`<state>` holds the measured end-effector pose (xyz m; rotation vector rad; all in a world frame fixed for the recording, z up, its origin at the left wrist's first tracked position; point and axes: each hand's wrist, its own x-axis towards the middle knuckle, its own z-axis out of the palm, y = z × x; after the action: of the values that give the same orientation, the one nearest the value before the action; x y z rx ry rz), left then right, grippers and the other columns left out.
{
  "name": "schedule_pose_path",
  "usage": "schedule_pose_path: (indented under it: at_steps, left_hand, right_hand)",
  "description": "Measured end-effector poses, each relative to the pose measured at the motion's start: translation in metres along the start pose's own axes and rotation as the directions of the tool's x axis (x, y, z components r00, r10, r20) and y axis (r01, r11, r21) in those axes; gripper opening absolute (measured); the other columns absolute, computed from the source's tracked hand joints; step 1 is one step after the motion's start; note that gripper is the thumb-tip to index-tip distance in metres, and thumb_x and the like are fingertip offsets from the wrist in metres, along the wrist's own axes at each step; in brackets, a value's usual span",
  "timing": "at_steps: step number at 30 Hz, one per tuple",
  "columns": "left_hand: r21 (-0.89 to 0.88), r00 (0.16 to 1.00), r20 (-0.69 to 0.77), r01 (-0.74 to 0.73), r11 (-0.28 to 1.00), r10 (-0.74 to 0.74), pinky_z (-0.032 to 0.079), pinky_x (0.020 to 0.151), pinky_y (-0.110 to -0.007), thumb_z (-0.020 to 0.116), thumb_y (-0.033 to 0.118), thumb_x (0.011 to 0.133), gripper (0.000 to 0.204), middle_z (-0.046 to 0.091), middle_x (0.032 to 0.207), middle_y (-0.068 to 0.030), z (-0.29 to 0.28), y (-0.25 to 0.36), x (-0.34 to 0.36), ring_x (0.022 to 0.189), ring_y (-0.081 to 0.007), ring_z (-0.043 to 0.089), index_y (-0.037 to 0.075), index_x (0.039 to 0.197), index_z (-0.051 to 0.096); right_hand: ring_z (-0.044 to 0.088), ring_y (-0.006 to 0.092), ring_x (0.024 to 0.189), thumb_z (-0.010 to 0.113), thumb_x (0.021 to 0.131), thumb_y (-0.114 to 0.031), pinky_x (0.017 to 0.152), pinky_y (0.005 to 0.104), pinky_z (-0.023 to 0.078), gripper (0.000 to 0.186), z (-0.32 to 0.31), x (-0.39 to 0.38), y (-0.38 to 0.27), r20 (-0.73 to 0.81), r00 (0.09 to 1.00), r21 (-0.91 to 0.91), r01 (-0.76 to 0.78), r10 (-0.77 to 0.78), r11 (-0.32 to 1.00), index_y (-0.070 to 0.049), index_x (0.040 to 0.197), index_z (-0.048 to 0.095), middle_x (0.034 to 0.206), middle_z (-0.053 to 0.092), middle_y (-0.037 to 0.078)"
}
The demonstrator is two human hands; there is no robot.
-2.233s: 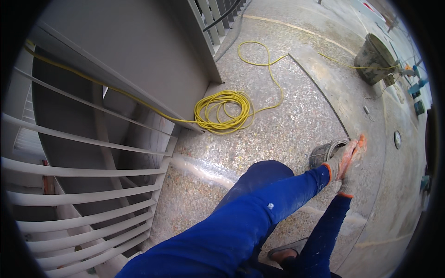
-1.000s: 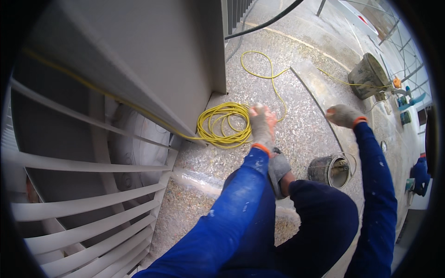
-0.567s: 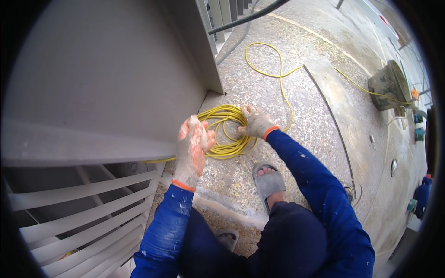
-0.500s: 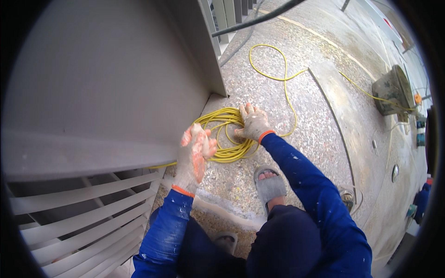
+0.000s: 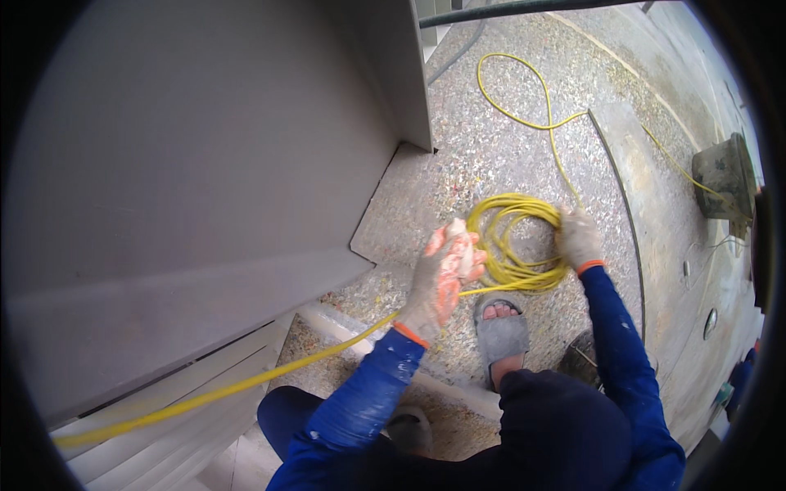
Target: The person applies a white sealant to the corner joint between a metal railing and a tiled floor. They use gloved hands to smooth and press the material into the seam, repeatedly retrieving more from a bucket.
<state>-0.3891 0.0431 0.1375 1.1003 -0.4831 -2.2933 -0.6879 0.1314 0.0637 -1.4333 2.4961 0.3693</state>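
Observation:
A coil of yellow cable [image 5: 524,282] lies over the speckled ground in front of me. My right hand [image 5: 579,237], in a whitish work glove with an orange cuff, is closed on the coil's right side, slightly blurred. Beside the coil's left edge is my left hand [image 5: 446,274], its glove stained orange on the palm. Its fingers are loosely curled and apart, with nothing visible in them. From the coil, a length of cable runs behind my left wrist to the lower left, and another loops away toward the far right.
A large grey panel [image 5: 205,164] fills the left side, above pale slats [image 5: 180,409]. My sandalled foot [image 5: 502,340] stands just below the coil. A flat slab [image 5: 634,180] lies to the right, and a dirty bucket [image 5: 720,176] stands beyond it. A dark hose [image 5: 508,10] crosses the top.
The coil has shifted right, away from the panel, along with my right hand. My left hand has followed to the right. The cable trailing to the lower left now stretches across the slats.

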Motion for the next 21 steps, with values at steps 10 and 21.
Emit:
schedule_pose_path:
  at_steps: [10,21]
  left_hand:
    - [-0.064,0.985,0.163,0.073,0.995,-0.062,0.058,0.078,-0.036,0.062,0.022,0.102,0.044,0.062,0.120,-0.0117,-0.007,0.007,-0.014,0.097,-0.0252,0.068,0.009,0.142,0.049]
    - [0.188,0.995,-0.065,-0.059,0.980,0.073,0.057,0.073,-0.029,0.064,0.019,0.102,0.044,0.061,0.120,-0.0079,-0.053,0.028,0.095,0.089,-0.0179,0.066,0.004,0.139,0.045]
  right_hand:
    - [0.067,0.0394,0.111,0.062,0.099,-0.038,0.097,0.0421,0.054,0.046,-0.060,0.031,-0.089,-0.129,0.909,0.558,0.397,-0.397,0.729,-0.004,0.130,0.066,0.119,0.069,0.023]
    - [0.062,0.0224,0.121,0.064,0.099,-0.050,0.108,0.0395,0.048,0.070,-0.017,0.079,-0.170,0.078,0.659,0.915,-0.345,-0.748,-0.209,-0.005,0.150,0.048,0.152,0.050,0.015]
